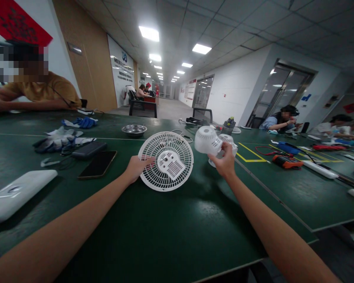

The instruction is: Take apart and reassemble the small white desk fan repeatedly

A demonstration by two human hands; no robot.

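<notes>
My left hand (138, 168) grips the left rim of a round white fan grille (184, 155), which is held tilted over the green table. A slotted plate and a small round hole show at the grille's centre. In my right hand (224, 161) is a white plastic motor cover (206, 139) with vent slots, raised above the table to the right of the grille. Behind that cover stands another white slotted part (227, 138), partly hidden by it and by my fingers.
Left lie a black phone (98, 165), a dark power bank (89, 149), gloves (81, 122) and a glossy white case (20, 192). A metal bowl (134, 129) stands behind the grille. An orange meter (287, 162) lies right. People sit at both sides.
</notes>
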